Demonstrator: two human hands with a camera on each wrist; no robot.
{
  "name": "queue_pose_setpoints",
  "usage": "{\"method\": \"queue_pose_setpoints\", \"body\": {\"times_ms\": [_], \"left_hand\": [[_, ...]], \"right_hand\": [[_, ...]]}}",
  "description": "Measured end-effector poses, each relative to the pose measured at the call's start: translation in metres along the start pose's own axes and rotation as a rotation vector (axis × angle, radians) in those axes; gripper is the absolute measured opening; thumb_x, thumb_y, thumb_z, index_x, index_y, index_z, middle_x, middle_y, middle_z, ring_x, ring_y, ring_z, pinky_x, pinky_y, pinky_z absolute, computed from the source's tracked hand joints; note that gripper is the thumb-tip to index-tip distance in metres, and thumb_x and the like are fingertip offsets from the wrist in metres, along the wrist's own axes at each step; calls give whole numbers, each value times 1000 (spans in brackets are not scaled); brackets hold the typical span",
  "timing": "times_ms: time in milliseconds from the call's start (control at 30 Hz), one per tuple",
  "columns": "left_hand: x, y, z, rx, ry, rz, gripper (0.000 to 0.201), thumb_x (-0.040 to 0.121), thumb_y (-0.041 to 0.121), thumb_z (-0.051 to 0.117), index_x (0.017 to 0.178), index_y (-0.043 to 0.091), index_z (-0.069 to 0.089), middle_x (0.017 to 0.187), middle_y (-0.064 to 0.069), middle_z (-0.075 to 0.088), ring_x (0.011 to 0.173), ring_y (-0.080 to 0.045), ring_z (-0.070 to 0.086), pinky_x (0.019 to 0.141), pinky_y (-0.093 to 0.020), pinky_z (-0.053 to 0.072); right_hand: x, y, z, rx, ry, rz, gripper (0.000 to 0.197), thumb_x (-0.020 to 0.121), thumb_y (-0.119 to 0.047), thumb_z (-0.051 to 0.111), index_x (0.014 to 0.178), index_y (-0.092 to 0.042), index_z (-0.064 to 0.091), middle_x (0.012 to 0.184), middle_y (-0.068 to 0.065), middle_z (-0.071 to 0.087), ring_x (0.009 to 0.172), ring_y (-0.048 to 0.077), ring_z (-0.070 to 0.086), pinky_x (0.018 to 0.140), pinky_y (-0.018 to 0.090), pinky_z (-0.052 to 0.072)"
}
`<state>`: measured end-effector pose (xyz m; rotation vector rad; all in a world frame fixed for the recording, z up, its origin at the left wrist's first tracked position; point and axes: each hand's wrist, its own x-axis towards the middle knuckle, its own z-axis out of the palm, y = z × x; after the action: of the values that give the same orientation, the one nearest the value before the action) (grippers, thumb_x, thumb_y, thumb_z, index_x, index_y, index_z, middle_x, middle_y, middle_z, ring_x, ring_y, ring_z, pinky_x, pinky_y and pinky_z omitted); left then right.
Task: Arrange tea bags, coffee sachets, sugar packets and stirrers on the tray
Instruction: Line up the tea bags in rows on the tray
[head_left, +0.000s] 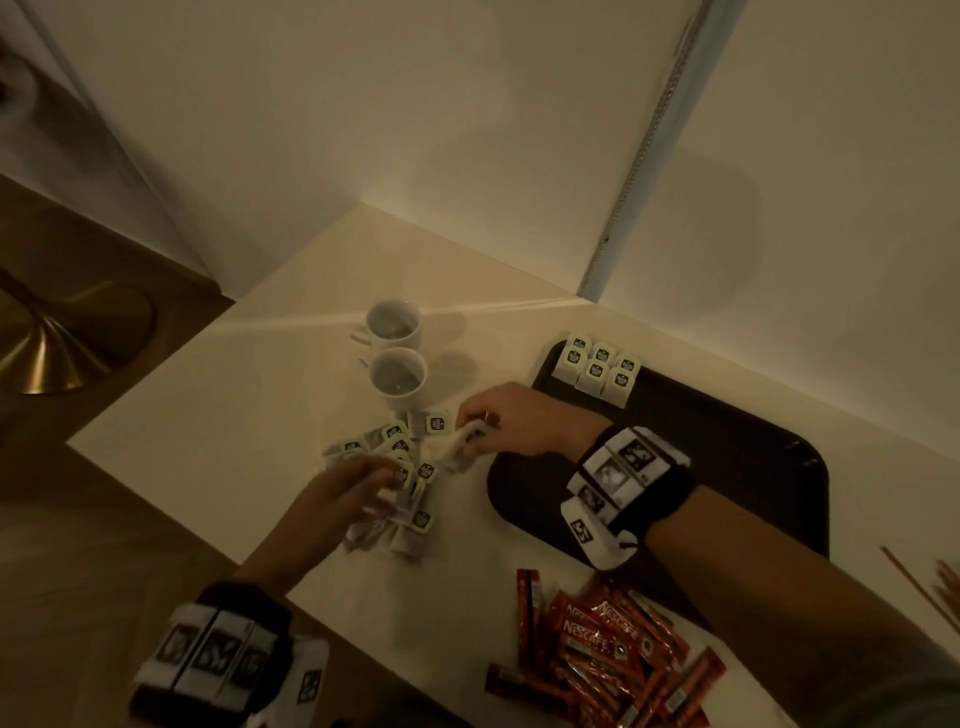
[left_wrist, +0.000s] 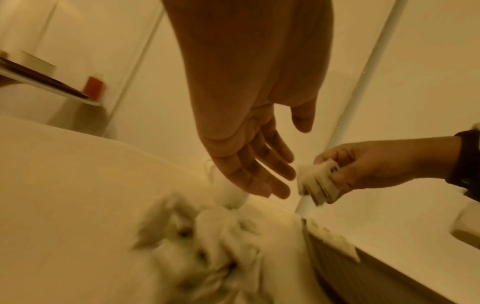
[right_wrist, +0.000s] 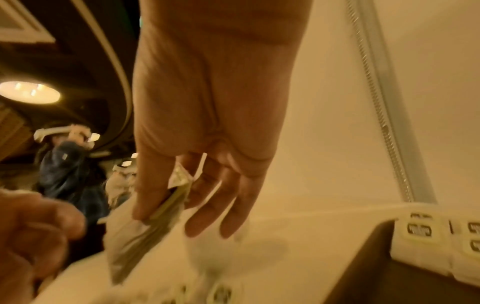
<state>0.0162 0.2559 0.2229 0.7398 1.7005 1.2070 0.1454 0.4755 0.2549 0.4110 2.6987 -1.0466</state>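
A loose pile of white tea bags lies on the cream table, left of the black tray. Several tea bags stand in neat rows at the tray's far left corner. My right hand pinches a small stack of tea bags between thumb and fingers, just above the table between the pile and the tray. My left hand hovers over the pile with straight fingers and holds nothing; it is blurred in the head view. The held stack hangs edge-down in the right wrist view.
Two white cups stand just beyond the pile. Red coffee sachets lie heaped at the table's near edge. Thin stirrers show at the right border. Walls close the far side. A brass lamp base stands on the floor at left.
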Motion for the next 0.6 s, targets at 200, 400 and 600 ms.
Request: {"method": "queue_pose_setpoints", "body": {"times_ms": [200, 400, 600], "left_hand": [[56, 73, 37, -309, -283, -98, 68, 77, 71, 43, 122, 21, 58, 112, -5, 70, 101, -24, 67, 84, -39, 53], [79, 119, 81, -305, -566, -118, 73, 78, 69, 29, 118, 17, 61, 107, -12, 69, 94, -28, 68, 72, -30, 57], [95, 127, 108, -301, -523, -15, 55, 85, 56, 37, 109, 14, 63, 92, -3, 69, 81, -15, 62, 71, -24, 46]], "right_hand": [[-26, -20, -66, 195, 7, 29, 21, 85, -18, 69, 104, -13, 64, 84, -8, 62, 64, 1, 61, 56, 17, 50], [-49, -17, -97, 93, 207, 8, 30, 78, -18, 75, 104, -12, 62, 86, 0, 67, 67, 4, 60, 64, 18, 48], [-72, 6, -110, 318, 474, 94, 13, 84, -12, 68, 96, -11, 63, 84, 3, 63, 64, 6, 60, 61, 16, 47]]}}
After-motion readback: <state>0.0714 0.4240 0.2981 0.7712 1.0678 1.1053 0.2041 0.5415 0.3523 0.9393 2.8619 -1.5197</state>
